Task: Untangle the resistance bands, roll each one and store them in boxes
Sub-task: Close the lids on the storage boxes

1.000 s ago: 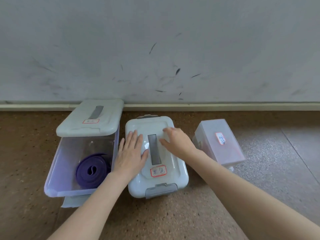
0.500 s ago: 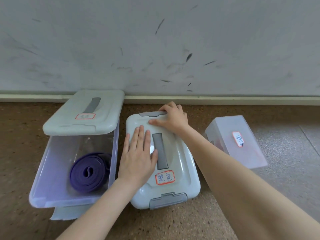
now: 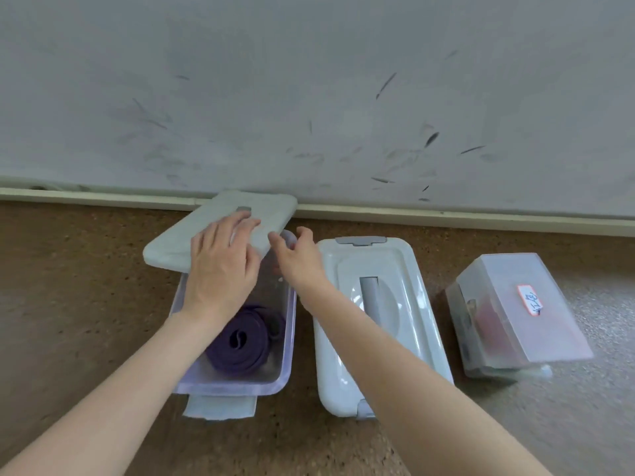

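Observation:
A rolled purple resistance band (image 3: 240, 341) lies in the open clear box (image 3: 289, 338) on the left. The box's pale lid (image 3: 171, 249) sits askew over its far end. My left hand (image 3: 220, 269) lies on top of this lid with fingers spread flat. My right hand (image 3: 299, 259) is at the lid's right edge, fingers loosely bent and touching it. The middle box (image 3: 388, 269) has its white lid on, with a grey handle. A smaller clear box (image 3: 508, 324) on the right is closed, labelled, with something red inside.
All three boxes stand in a row on the brown speckled floor (image 3: 86, 304), close to the skirting (image 3: 446, 214) of a scuffed grey wall. A grey latch flap (image 3: 220, 405) sticks out at the near end of the left box.
Both hands left the middle box's lid and moved left to the lid of the left box. The view has shifted left, so the boxes now sit further right.

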### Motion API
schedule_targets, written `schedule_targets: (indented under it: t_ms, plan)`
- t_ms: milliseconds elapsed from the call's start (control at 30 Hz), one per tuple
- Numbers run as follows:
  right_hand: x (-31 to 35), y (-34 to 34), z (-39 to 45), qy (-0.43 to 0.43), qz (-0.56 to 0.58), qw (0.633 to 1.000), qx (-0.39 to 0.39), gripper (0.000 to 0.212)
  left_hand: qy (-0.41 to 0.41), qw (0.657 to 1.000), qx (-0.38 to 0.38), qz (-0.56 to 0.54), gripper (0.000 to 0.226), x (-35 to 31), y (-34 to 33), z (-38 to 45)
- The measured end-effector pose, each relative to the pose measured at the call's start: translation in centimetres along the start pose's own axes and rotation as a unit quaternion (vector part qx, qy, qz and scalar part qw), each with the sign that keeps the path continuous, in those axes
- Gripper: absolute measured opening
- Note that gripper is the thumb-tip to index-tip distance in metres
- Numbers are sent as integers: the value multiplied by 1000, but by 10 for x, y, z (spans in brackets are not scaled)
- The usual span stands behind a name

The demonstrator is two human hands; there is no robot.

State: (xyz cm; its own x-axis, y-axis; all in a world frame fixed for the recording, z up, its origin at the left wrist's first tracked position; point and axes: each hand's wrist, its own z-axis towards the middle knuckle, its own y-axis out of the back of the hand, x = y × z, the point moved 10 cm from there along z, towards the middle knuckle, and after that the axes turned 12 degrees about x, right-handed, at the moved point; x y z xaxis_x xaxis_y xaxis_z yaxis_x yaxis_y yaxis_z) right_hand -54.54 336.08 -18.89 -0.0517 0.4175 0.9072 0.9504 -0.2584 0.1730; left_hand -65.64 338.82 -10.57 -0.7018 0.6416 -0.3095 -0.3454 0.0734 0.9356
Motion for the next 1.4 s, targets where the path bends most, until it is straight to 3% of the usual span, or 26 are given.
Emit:
schedule_targets:
  t_ms: [100,200,267,367,467,533,600,867,933,1033,1100,1167,1200,1300,1400]
  plan:
    - [-5,-25,13,-49,86,995,-24,68,169,984,-4,-63,42,68,6,-4]
    - [3,-32,20,-46,101,993,-40,62,310,937,75,-144,51,126,-12,-19]
    - [12,-33,19,-16,132,991,-32,56,312,932,76,-168,54,140,-11,-21]
    - [17,-36,-13,56,108,993,-2,65,298,920,63,-247,51,145,-7,-26]
    - [-7,-44,-67,89,-30,996,-4,71,299,908,122,-267,46,137,-26,-55]
    - [-30,-53,-87,67,-186,980,-9,69,284,914,153,-245,51,129,-40,-76]
    - [-46,-62,-91,38,-265,964,8,66,268,919,164,-241,57,126,-45,-86]
    - [-49,-51,-79,-35,-247,968,32,65,250,920,211,-218,71,113,-55,-79]
    - [-42,-54,-78,-20,-350,936,36,63,259,910,239,-219,88,111,-64,-80]
    - [-21,-85,-90,115,-467,873,86,69,262,904,264,-213,99,109,-73,-86]
    - [-32,-113,-101,134,-538,816,165,101,261,905,262,-208,99,110,-73,-88]
    - [-45,-122,-106,131,-634,746,158,125,263,907,258,-206,99,110,-73,-90]
    - [-46,-122,-108,129,-657,730,138,126,262,908,256,-204,99,110,-73,-90]
    - [-45,-123,-110,128,-659,731,125,115,260,911,252,-199,99,112,-74,-92]
    - [-39,-119,-108,145,-625,751,160,102,260,912,253,-190,99,114,-76,-92]
